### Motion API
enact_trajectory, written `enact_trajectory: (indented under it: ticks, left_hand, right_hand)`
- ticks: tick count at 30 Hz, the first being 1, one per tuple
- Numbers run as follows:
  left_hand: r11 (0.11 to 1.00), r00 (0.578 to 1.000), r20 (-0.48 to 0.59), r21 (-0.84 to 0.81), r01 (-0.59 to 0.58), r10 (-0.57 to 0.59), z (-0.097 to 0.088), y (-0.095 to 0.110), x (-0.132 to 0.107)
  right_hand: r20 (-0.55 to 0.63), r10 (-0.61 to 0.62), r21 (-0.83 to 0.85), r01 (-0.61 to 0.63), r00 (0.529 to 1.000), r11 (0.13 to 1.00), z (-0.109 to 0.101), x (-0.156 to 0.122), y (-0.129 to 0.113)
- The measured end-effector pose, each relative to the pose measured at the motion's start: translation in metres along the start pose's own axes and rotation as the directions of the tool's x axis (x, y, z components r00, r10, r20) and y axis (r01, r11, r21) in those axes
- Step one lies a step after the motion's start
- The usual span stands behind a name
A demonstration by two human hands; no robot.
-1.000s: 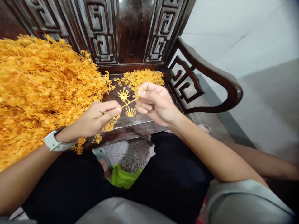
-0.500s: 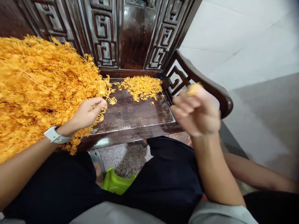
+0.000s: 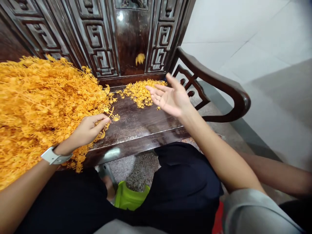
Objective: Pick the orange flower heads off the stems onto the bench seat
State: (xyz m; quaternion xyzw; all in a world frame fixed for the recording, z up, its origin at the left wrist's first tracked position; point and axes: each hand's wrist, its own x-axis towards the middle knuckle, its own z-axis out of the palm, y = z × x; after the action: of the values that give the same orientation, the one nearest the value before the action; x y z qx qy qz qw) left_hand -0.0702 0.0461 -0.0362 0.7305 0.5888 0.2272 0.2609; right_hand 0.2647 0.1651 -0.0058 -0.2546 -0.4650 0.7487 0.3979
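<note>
A big heap of orange plastic sprigs (image 3: pixel 41 104) covers the left of a dark carved wooden bench seat (image 3: pixel 138 125). My left hand (image 3: pixel 89 130), a white watch on its wrist, pinches a sprig (image 3: pixel 110 115) at the heap's right edge. My right hand (image 3: pixel 170 97) hovers palm up with fingers spread and nothing in it, just right of a small pile of loose orange pieces (image 3: pixel 140 91) at the back of the seat. One orange piece (image 3: pixel 140 58) is in mid-air in front of the bench back.
The carved bench back (image 3: pixel 102 39) rises behind, and a curved armrest (image 3: pixel 214 84) stands at the right. A green stool (image 3: pixel 130 196) shows between my knees. Grey floor and a white wall lie to the right.
My right hand drew back with a small orange piece, then swung forward and opened; the piece now flies above the small pile. My left hand went back to the heap's edge.
</note>
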Motion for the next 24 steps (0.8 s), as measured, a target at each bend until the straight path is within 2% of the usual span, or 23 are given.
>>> enact_trajectory:
  ticks: [1, 2, 5, 9, 13, 15, 17, 19, 21, 22, 24]
  left_hand:
    - [1.0, 1.0, 0.013, -0.007, -0.002, 0.002, 0.0, 0.0, 0.002]
    - [1.0, 1.0, 0.022, -0.01, -0.004, 0.005, 0.0, 0.001, 0.003]
    - [1.0, 0.998, 0.046, -0.006, -0.029, 0.029, 0.002, 0.004, 0.005]
    - [0.997, 0.995, 0.056, -0.024, -0.078, 0.079, 0.008, 0.013, 0.003]
    - [0.989, 0.99, 0.077, -0.099, -0.113, 0.12, 0.011, 0.03, -0.002]
    - [0.982, 0.982, 0.105, -0.117, -0.145, 0.157, 0.012, 0.038, -0.005]
    - [0.975, 0.969, 0.141, -0.12, -0.186, 0.202, 0.013, 0.045, -0.008]
    - [0.97, 0.955, 0.185, -0.117, -0.211, 0.23, 0.013, 0.048, -0.012]
    - [0.97, 0.942, 0.234, -0.096, -0.225, 0.241, 0.014, 0.05, -0.015]
    - [0.969, 0.936, 0.251, -0.08, -0.234, 0.246, 0.013, 0.051, -0.016]
    - [0.963, 0.928, 0.259, -0.054, -0.263, 0.268, 0.012, 0.052, -0.018]
  right_hand:
    - [-0.067, 0.021, 0.044, -0.018, 0.998, 0.999, 0.002, 0.002, -0.003]
    - [-0.086, 0.077, 0.06, -0.072, 0.993, 0.996, 0.005, 0.002, -0.005]
    - [-0.096, 0.211, 0.055, -0.207, 0.973, 0.977, 0.014, -0.003, 0.002]
    - [-0.081, 0.183, -0.083, -0.189, 0.98, 0.978, 0.024, -0.011, 0.024]
    - [-0.084, 0.204, -0.313, -0.22, 0.975, 0.924, 0.033, -0.011, 0.045]
    - [-0.034, 0.168, -0.419, -0.166, 0.985, 0.893, 0.04, -0.01, 0.052]
    - [0.08, 0.089, -0.504, -0.037, 0.993, 0.863, 0.048, -0.01, 0.057]
    - [0.239, 0.048, -0.551, 0.095, 0.97, 0.829, 0.057, -0.011, 0.058]
    - [0.368, 0.063, -0.558, 0.167, 0.928, 0.813, 0.065, -0.013, 0.058]
    - [0.398, 0.072, -0.559, 0.18, 0.915, 0.81, 0.068, -0.014, 0.057]
    - [0.378, 0.044, -0.561, 0.191, 0.925, 0.805, 0.071, -0.015, 0.057]
